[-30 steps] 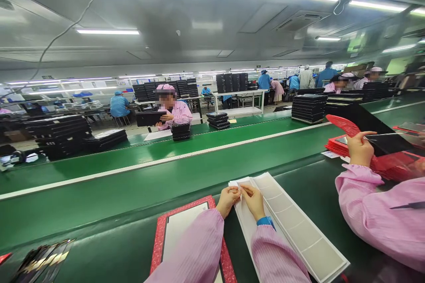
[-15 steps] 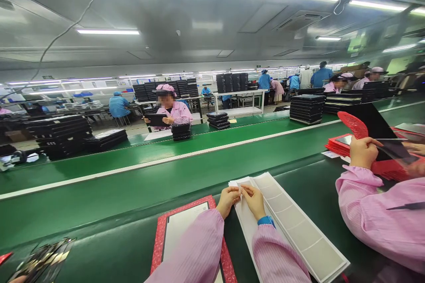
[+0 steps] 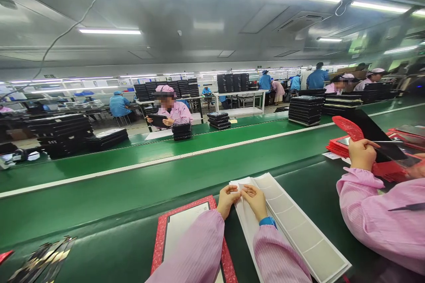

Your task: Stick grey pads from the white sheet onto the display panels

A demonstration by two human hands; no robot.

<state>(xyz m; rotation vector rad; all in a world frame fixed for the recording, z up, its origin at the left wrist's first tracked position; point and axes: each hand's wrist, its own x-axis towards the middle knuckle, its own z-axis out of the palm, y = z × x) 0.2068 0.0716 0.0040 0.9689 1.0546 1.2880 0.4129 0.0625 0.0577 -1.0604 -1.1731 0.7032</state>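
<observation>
A long white sheet (image 3: 299,234) divided into grey rectangular labels lies on the dark mat in front of me. My left hand (image 3: 227,200) and my right hand (image 3: 256,201) meet at its far left end, both with fingers pinched on the sheet's corner. Just left of my left arm lies a flat red-bordered case (image 3: 172,234) with a white panel inside. Both my sleeves are pink.
A green conveyor belt (image 3: 166,172) runs across beyond the mat. A person in pink at my right holds a red case with a dark panel (image 3: 361,135) over a red stack. Black tray stacks (image 3: 307,108) and other workers stand beyond. Thin strips (image 3: 43,258) lie lower left.
My hands have stayed pinched at the sheet's corner with hardly any movement. The person at my right has tilted and shifted the red case slightly.
</observation>
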